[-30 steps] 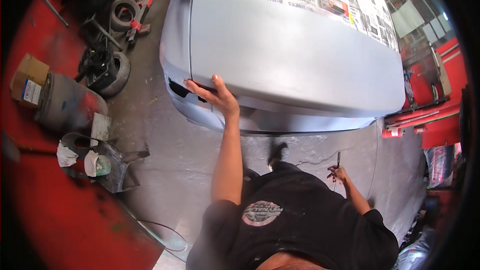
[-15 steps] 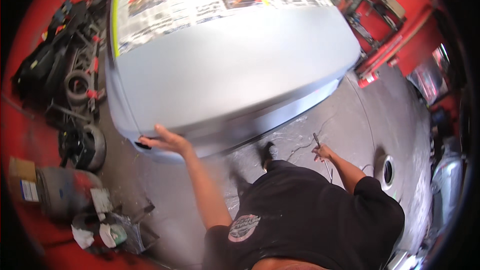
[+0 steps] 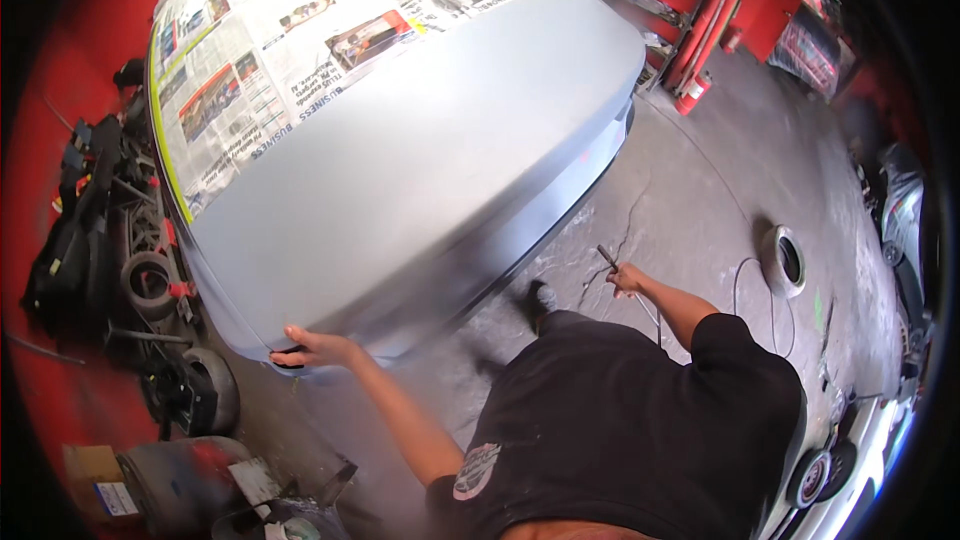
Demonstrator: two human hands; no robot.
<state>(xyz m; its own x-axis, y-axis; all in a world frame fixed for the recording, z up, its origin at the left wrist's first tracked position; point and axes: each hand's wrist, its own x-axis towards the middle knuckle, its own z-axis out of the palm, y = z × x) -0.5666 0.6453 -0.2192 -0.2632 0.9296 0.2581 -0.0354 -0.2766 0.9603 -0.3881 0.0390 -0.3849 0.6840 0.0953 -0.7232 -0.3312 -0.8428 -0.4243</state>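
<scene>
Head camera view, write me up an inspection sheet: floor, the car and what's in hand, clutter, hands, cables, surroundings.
Surface: grey floor, cracked, with pale marks.
Work: car, rear end pale grey, newspaper laid over the part further forward.
In hand: slim dark-ended tool, exact kind unclear.
Clutter: loose tire at right; cardboard box and drum at lower left.
Left hand: at the car's rear corner, apparently touching.
Right hand: closed around the tool, apart from the car.
Cables: thin dark line looping near the tire; cable or hose unclear.
Surroundings: red wall at left.
</scene>
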